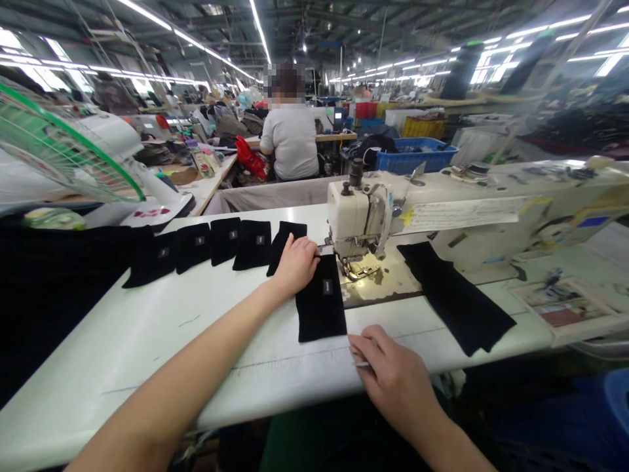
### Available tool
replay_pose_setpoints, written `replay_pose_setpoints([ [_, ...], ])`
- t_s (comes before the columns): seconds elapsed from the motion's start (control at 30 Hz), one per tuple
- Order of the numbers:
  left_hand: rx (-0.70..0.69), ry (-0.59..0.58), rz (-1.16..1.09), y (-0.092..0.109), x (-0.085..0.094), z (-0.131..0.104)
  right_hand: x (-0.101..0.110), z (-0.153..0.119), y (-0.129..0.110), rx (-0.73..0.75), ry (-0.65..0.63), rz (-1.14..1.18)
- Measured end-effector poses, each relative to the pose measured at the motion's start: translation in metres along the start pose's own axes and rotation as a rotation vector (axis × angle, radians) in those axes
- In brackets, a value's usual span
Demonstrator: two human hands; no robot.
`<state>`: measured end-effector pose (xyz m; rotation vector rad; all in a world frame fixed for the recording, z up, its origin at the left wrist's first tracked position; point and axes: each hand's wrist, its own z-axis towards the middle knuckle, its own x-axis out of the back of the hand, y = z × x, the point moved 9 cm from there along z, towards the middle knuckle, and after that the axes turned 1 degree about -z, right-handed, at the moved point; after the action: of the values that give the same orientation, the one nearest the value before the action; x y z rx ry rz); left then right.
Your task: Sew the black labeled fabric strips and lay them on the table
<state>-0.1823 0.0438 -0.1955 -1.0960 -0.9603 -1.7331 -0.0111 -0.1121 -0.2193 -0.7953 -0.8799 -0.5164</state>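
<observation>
A black fabric piece (322,308) with a small dark label lies flat on the white table, left of the sewing machine's presser foot (361,272). My left hand (297,262) is closed over its upper left edge, fingers bent and close together. Near its lower right corner, my right hand (388,370) is closed in a pinch around a thin, pale, metal-looking tool (362,364), mostly hidden by the fingers. Another black piece (287,239) lies partly behind my left hand. Several similar labelled pieces (253,244) form a row to the left.
The sewing machine (358,206) stands at the right, with folded black fabric (462,298) under its arm. A fan (73,144) and a dark cloth heap (54,275) are at the left. Beyond the table sit a person (291,141) and a blue crate (417,154).
</observation>
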Motion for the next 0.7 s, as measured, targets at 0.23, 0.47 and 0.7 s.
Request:
replay_pose_setpoints([
  [0.23, 0.261, -0.068, -0.64, -0.021, 0.019, -0.034, -0.004, 0.012, 0.051, -0.515, 0.068, 0.478],
  [0.47, 0.444, -0.088, -0.858, -0.045, 0.016, -0.045, -0.02, 0.027, 0.054, -0.637, -0.074, 0.606],
  [0.7, 0.465, -0.11, -0.764, -0.052, 0.022, -0.057, -0.011, 0.016, 0.061, -0.597, -0.124, 0.504],
])
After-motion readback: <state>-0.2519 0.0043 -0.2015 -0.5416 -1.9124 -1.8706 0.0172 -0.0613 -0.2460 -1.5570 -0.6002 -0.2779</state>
